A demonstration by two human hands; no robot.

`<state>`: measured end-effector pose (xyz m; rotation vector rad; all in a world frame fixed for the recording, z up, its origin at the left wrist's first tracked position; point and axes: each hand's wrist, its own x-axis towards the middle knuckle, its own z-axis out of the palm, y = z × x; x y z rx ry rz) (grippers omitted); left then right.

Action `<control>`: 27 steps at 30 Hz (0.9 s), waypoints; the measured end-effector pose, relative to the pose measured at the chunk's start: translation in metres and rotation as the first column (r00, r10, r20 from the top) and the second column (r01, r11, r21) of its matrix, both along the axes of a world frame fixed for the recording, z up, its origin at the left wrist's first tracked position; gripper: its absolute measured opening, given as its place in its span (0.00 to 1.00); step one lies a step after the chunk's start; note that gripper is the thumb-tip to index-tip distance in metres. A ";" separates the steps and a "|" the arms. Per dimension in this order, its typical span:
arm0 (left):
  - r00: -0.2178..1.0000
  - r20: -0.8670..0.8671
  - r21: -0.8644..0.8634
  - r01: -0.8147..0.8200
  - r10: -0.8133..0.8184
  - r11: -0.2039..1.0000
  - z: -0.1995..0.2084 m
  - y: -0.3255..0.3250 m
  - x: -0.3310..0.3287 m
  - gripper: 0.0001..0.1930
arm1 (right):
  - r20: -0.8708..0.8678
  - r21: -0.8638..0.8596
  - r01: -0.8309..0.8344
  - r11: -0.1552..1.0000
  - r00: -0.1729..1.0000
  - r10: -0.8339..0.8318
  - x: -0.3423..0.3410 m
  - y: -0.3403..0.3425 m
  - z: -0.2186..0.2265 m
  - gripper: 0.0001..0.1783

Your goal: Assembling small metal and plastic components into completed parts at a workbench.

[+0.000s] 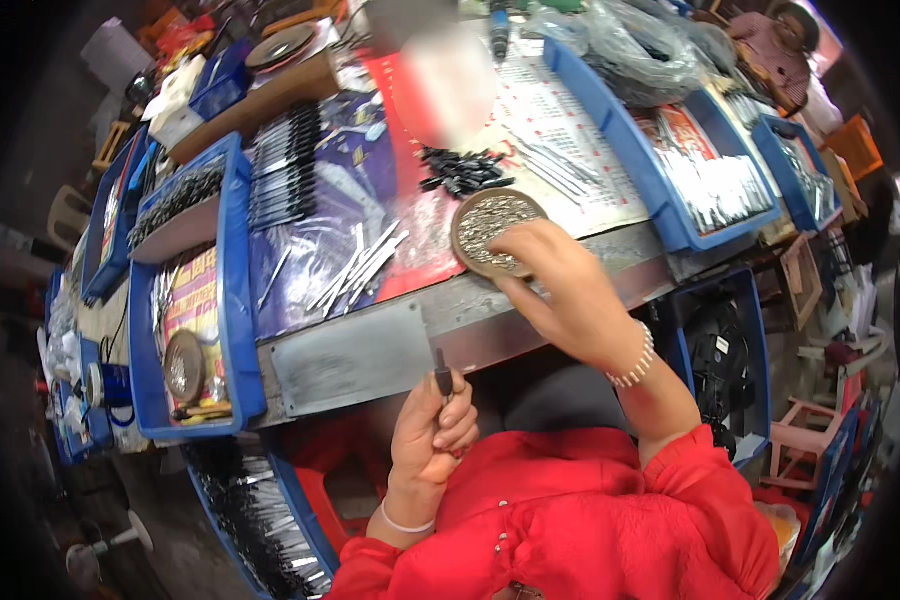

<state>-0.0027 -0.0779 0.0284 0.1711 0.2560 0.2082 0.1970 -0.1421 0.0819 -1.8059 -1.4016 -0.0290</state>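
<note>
My left hand (pixel 432 428) is closed around a small black piece with a thin tip (pixel 442 372), held upright in front of the table's edge. My right hand (pixel 560 290) reaches over a round brown dish (pixel 457 245) filled with many tiny metal parts (pixel 492 222). Its fingertips dip in among the parts, and whether they pinch one I cannot make out. Behind the dish lies a pile of short black pieces (pixel 462 170). Silvery rods (pixel 360 268) lie loose to the left of the dish, and thin metal rods (pixel 555 165) lie to its right.
A blue bin (pixel 242 330) at left holds black parts and a small round dish (pixel 184 365). Assembled black-and-silver pieces (pixel 285 165) lie in a row beside it. Another blue bin (pixel 685 235) with silvery parts stands at right. A person (pixel 773 55) sits at the far right.
</note>
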 end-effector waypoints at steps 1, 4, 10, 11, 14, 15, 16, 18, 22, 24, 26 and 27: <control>1.000 0.002 -0.016 -0.006 0.006 1.000 0.000 -0.001 -0.001 0.14 | 0.119 -0.102 0.024 0.995 0.993 -0.012 0.010 0.008 -0.016 0.13; 1.000 0.024 -0.037 0.017 -0.016 0.999 -0.001 -0.004 -0.001 0.14 | 0.334 -0.282 0.159 0.946 0.941 -0.058 0.023 0.024 -0.031 0.12; 0.999 0.021 -0.033 0.042 -0.042 0.999 -0.006 -0.005 0.002 0.14 | 0.379 -0.457 0.187 0.869 0.925 0.000 0.036 0.041 -0.028 0.05; 0.998 0.025 -0.035 0.064 -0.063 0.997 -0.007 -0.005 0.002 0.14 | 0.383 -0.458 0.208 0.864 0.924 -0.020 0.037 0.042 -0.028 0.05; 0.999 0.012 -0.048 0.041 -0.040 0.998 -0.008 -0.006 0.001 0.14 | 0.336 -0.451 0.131 0.883 0.941 0.032 0.041 0.044 -0.033 0.04; 0.998 0.015 -0.048 0.054 -0.054 0.997 -0.007 -0.007 0.002 0.14 | 0.339 -0.451 0.144 0.881 0.941 0.019 0.043 0.044 -0.036 0.04; 0.999 -0.006 -0.061 0.047 -0.047 0.997 -0.007 -0.008 0.003 0.13 | 0.366 -0.372 0.172 0.912 0.930 -0.026 0.043 0.044 -0.038 0.05; 0.999 -0.026 -0.073 0.040 -0.042 0.997 -0.008 -0.010 0.007 0.13 | 0.379 -0.286 0.198 0.938 0.922 -0.079 0.044 0.042 -0.041 0.05; 0.996 -0.020 -0.067 0.080 -0.081 0.995 -0.008 -0.014 0.008 0.13 | 0.377 -0.369 0.202 0.907 0.925 -0.053 0.049 0.043 -0.037 0.05; 0.996 -0.017 -0.058 0.089 -0.091 0.994 -0.007 -0.017 0.009 0.13 | 0.337 -0.438 0.154 0.886 0.941 0.003 0.052 0.043 -0.031 0.05; 0.992 0.005 -0.030 0.124 -0.124 0.992 -0.006 -0.018 0.011 0.13 | 0.324 -0.446 0.125 0.887 0.946 0.030 0.055 0.042 -0.029 0.05; 0.993 0.005 -0.030 0.121 -0.121 0.992 -0.006 -0.018 0.011 0.13 | 0.310 -0.454 0.100 0.886 0.949 0.051 0.057 0.041 -0.029 0.05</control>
